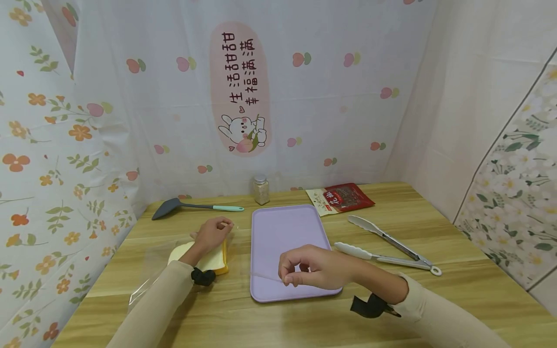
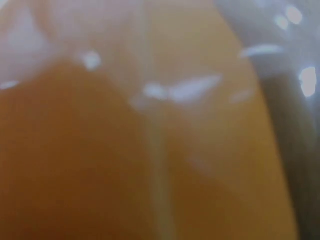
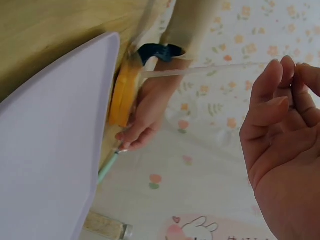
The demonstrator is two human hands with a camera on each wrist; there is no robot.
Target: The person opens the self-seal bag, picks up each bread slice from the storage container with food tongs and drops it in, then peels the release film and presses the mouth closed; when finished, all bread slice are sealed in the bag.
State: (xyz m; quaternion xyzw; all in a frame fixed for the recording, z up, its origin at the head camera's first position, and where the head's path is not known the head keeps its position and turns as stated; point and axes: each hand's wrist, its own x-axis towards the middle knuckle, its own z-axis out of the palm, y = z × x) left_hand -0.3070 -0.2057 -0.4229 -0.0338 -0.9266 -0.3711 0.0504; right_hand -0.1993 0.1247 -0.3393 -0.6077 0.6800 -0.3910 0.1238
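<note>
Yellow-crusted sliced bread (image 1: 213, 263) lies in a clear plastic bag (image 1: 150, 258) on the table's left side. Over the bread, my left hand (image 1: 211, 237) pinches the bag's film near its far right corner. My right hand (image 1: 315, 266), above the near part of the lilac tray (image 1: 287, 227), pinches the bag's edge between thumb and fingers. That edge stretches as a thin translucent strip (image 3: 200, 70) from the bread to my right fingertips (image 3: 274, 67). Blurred orange crust (image 2: 210, 165) behind shiny film fills the left wrist view, which hides the left fingers.
Right of the tray lie open metal tongs (image 1: 396, 251) with pale tips. A red and cream seasoning packet (image 1: 341, 198) rests behind it. A lidded glass jar (image 1: 261, 189) stands at the back, and a dark spatula (image 1: 196, 206) with a mint handle lies at the back left.
</note>
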